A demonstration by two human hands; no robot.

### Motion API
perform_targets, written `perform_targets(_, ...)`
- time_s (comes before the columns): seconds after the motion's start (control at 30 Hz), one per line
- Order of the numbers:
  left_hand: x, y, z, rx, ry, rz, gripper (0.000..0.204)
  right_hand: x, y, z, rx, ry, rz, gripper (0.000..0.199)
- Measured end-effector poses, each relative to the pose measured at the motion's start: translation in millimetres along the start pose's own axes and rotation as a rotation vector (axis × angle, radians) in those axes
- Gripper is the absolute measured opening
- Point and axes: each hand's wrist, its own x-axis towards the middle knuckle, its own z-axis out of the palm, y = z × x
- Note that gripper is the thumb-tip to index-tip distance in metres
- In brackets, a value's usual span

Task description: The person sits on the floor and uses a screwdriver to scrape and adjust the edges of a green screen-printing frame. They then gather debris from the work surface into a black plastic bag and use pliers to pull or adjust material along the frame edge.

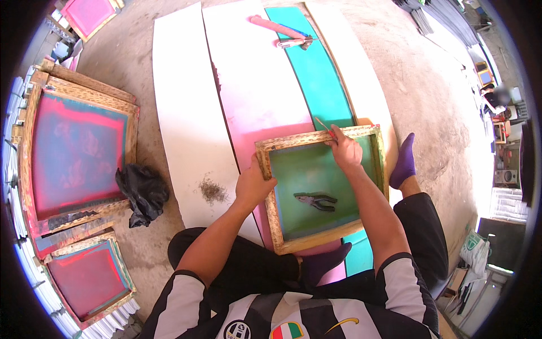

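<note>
A wooden screen-printing frame (275, 223) with green mesh lies before me, over the boards and close to my legs. My left hand (253, 183) is closed around its left rail, thumb on the inner side. At the far rail, my right hand (345, 150) grips a thin screwdriver-like tool (330, 133) with a red handle, its slim shaft pointing away to the left. The tool's tip is too small to make out clearly. Dark-handled pliers (317, 201) rest on the mesh, between my two arms.
White boards (183, 113) and a teal board (319, 79) cover the floor. On the teal one lie a pink-handled tool (276, 26) and other small tools. Larger screen frames (135, 121) and a black plastic bag (145, 195) stand left. A person (497, 100) is far right.
</note>
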Motion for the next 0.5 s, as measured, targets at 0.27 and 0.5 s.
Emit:
perform_targets(0.27,-1.8,-14.7,3.0,-0.225,0.131,0.063,0.078,51.6,-17.2,-2.1,-0.043,-0.028,-0.160,0.047)
perform_targets(0.5,3.4,-18.1,-5.4,-0.255,0.083,0.036,0.077,54.5,-25.3,-3.8,-0.025,-0.017,-0.168,0.047)
